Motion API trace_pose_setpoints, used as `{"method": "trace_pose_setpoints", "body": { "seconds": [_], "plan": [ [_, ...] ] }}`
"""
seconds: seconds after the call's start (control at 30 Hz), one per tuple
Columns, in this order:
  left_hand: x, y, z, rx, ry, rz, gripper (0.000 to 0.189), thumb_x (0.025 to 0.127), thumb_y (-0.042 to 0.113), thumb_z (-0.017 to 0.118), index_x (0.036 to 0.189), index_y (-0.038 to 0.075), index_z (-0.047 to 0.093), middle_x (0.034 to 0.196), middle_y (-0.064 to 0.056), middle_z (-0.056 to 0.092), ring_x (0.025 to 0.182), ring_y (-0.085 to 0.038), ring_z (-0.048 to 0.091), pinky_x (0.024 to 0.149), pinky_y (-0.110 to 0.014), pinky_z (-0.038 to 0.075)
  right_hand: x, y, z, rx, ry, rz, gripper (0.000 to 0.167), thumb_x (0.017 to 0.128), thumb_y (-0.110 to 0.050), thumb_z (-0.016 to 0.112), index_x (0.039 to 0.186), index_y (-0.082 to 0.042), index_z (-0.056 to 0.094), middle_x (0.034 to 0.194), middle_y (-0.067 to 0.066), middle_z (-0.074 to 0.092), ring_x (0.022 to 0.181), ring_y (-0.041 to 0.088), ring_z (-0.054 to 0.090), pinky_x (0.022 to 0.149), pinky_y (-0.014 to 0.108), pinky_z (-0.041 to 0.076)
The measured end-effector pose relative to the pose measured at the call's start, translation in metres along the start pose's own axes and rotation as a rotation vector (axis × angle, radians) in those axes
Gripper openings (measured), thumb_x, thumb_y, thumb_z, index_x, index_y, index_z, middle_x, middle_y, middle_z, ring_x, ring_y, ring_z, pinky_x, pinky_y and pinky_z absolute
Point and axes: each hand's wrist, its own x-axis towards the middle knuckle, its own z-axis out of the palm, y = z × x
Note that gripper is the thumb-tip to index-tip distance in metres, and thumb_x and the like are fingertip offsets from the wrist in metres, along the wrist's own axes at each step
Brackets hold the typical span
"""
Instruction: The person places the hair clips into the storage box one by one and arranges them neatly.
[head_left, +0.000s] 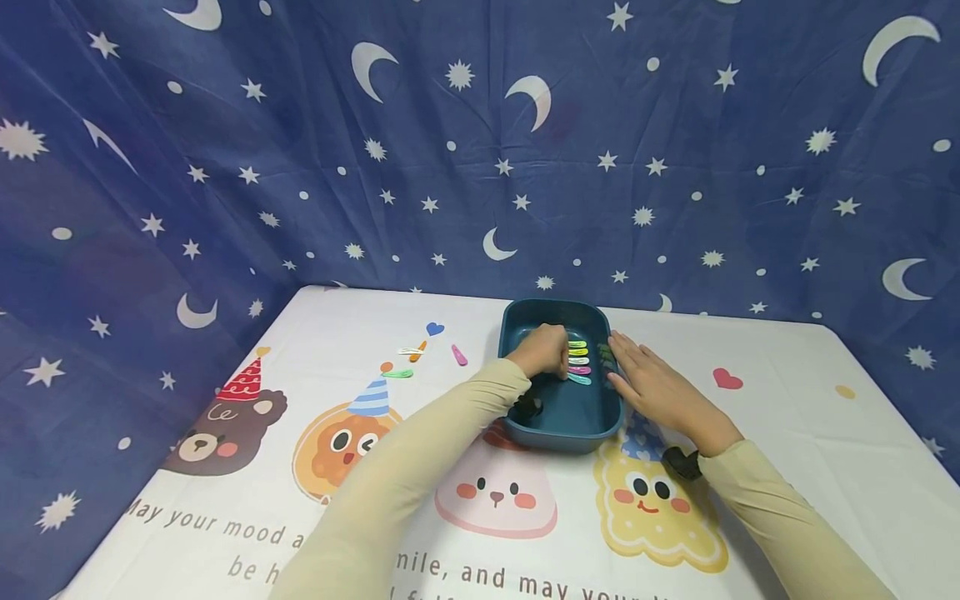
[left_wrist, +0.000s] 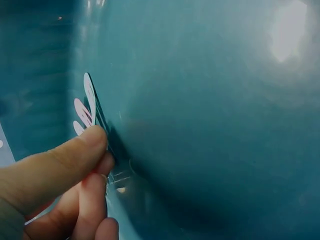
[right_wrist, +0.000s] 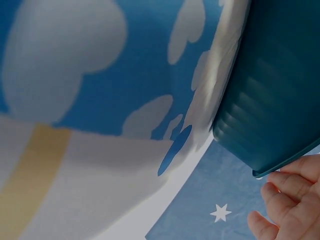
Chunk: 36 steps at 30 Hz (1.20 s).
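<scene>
Inside the dark teal bin (head_left: 566,442), my left hand (head_left: 546,350) has its fingers curled at the end of a row of snap hair clips. A light blue hair clip (head_left: 579,379) lies nearest that hand; above it are a pink clip (head_left: 580,370), a white one (head_left: 579,361) and yellowish ones (head_left: 577,352). In the left wrist view, thumb and forefinger pinch the end of a pale hair clip (left_wrist: 89,92), their tips hiding its lower part. My right hand (head_left: 663,390) rests against the bin's right side with fingers extended, fingertips at the rim in the right wrist view.
Left of the bin on the white printed tablecloth (head_left: 810,400) lie more hair clips: a pink clip (head_left: 459,355), an orange clip (head_left: 418,350) beside a white clip (head_left: 408,352), and a green clip (head_left: 398,374). A blue star-and-moon curtain (head_left: 570,167) hangs behind the table.
</scene>
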Motion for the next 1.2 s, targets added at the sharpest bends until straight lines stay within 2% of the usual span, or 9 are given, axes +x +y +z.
{"method": "trace_pose_setpoints", "body": {
  "seconds": [0.2,0.47,0.73,0.93,0.97,1.03,1.17,1.2],
  "plan": [
    [-0.002,0.0,0.0,0.005,0.014,-0.015,0.01,0.071,0.01,0.081,0.066,0.007,0.074,0.066,0.0,0.07,0.053,-0.006,0.049,0.049,-0.017,0.039,0.0,0.0,-0.001,0.003,-0.01,0.004,0.065,0.098,-0.03,0.044,0.145,0.008,0.02,0.153,0.024,0.022,0.142,0.038,0.021,0.113,0.055,0.02],
    [-0.003,0.0,-0.001,0.0,0.007,-0.065,0.011,0.071,0.009,0.081,0.065,0.006,0.072,0.058,0.004,0.059,0.051,-0.007,0.044,0.047,-0.018,0.037,0.0,-0.001,-0.002,0.008,-0.016,0.01,0.065,0.098,-0.03,0.044,0.146,0.008,0.019,0.154,0.024,0.021,0.142,0.039,0.021,0.113,0.055,0.019],
    [-0.002,-0.001,0.002,-0.009,0.011,-0.067,0.014,0.071,0.01,0.081,0.063,0.006,0.071,0.056,0.004,0.058,0.051,-0.006,0.044,0.047,-0.017,0.036,0.0,-0.001,-0.002,0.005,-0.02,0.005,0.065,0.099,-0.03,0.043,0.146,0.008,0.019,0.154,0.024,0.021,0.142,0.039,0.021,0.113,0.056,0.019],
    [0.008,-0.005,0.004,-0.049,-0.048,-0.087,0.015,0.071,0.01,0.081,0.06,0.006,0.07,0.061,-0.001,0.066,0.056,-0.01,0.053,0.052,-0.021,0.044,0.0,-0.001,-0.001,0.002,-0.023,0.007,0.065,0.099,-0.03,0.043,0.146,0.008,0.019,0.154,0.024,0.021,0.142,0.039,0.021,0.113,0.056,0.019],
    [0.015,-0.011,0.011,-0.049,-0.036,-0.07,0.017,0.069,0.011,0.082,0.058,0.008,0.069,0.059,0.001,0.065,0.054,-0.01,0.052,0.051,-0.021,0.044,0.0,-0.001,-0.001,0.004,-0.023,0.008,0.065,0.099,-0.03,0.043,0.146,0.008,0.019,0.154,0.024,0.021,0.142,0.039,0.02,0.113,0.056,0.019],
    [0.017,-0.013,0.011,-0.052,-0.048,-0.068,0.018,0.068,0.01,0.082,0.057,0.007,0.068,0.059,0.001,0.065,0.056,-0.011,0.052,0.052,-0.023,0.045,0.0,0.0,-0.001,0.006,-0.024,0.009,0.065,0.099,-0.03,0.043,0.146,0.008,0.019,0.154,0.024,0.02,0.142,0.039,0.02,0.113,0.056,0.019],
    [0.013,-0.014,0.009,-0.06,-0.043,-0.075,0.014,0.068,0.008,0.082,0.061,0.007,0.07,0.063,0.001,0.066,0.058,-0.01,0.053,0.055,-0.021,0.044,0.001,0.0,-0.001,0.01,-0.019,0.007,0.065,0.099,-0.03,0.044,0.146,0.008,0.019,0.154,0.024,0.02,0.142,0.039,0.02,0.113,0.056,0.019],
    [0.006,-0.008,0.002,-0.061,-0.059,-0.094,0.011,0.071,0.007,0.081,0.064,0.005,0.071,0.066,-0.001,0.068,0.059,-0.011,0.054,0.056,-0.021,0.045,0.001,0.0,0.0,0.008,-0.019,0.007,0.065,0.099,-0.03,0.044,0.146,0.008,0.019,0.154,0.024,0.02,0.142,0.039,0.02,0.113,0.056,0.019]
  ]
}}
